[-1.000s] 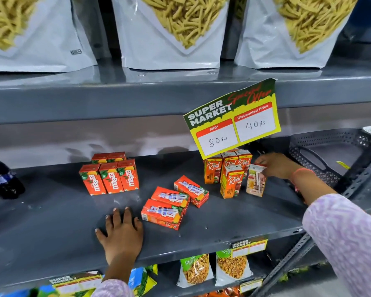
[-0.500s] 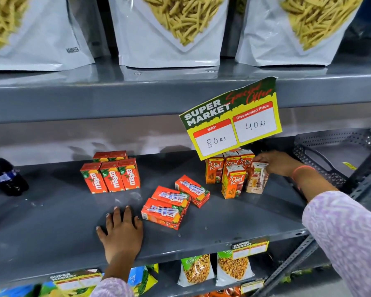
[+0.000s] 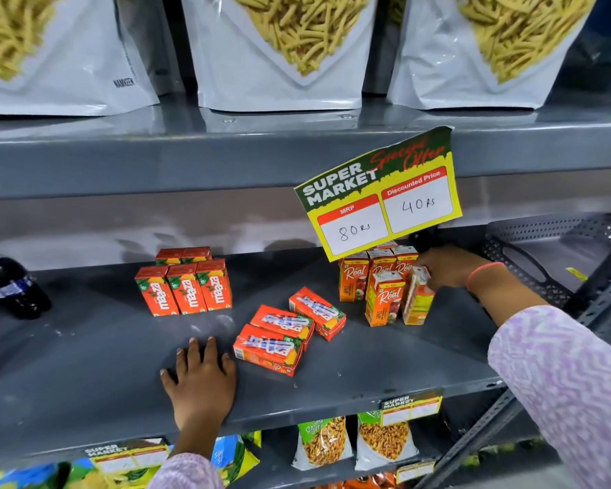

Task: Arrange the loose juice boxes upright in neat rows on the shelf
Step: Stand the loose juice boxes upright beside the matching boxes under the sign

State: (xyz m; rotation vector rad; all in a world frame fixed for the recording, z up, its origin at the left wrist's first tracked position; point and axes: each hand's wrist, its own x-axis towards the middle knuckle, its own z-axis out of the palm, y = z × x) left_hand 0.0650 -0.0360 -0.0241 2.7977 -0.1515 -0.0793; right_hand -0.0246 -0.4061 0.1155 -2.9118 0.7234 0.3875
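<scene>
Three orange Maaza juice boxes (image 3: 183,290) stand upright in a row on the grey shelf (image 3: 85,375), with more behind them. Three more orange boxes (image 3: 285,330) lie flat in the shelf's middle. At the right, several Real juice boxes (image 3: 381,294) stand upright under a price sign. My right hand (image 3: 445,266) grips the top of the rightmost Real box (image 3: 417,301), which stands slightly turned beside the front one. My left hand (image 3: 200,381) rests flat on the shelf, fingers spread, just left of the nearest flat box.
A yellow price sign (image 3: 381,195) hangs over the Real boxes. A dark soda bottle (image 3: 13,284) stands at the far left. A grey perforated basket (image 3: 558,255) sits at the right. Snack bags (image 3: 279,51) fill the shelf above; more packets (image 3: 353,442) lie below.
My right hand has pushed the rightmost Real box closer to the front Real box and lower onto the shelf. My left hand has stayed flat in place.
</scene>
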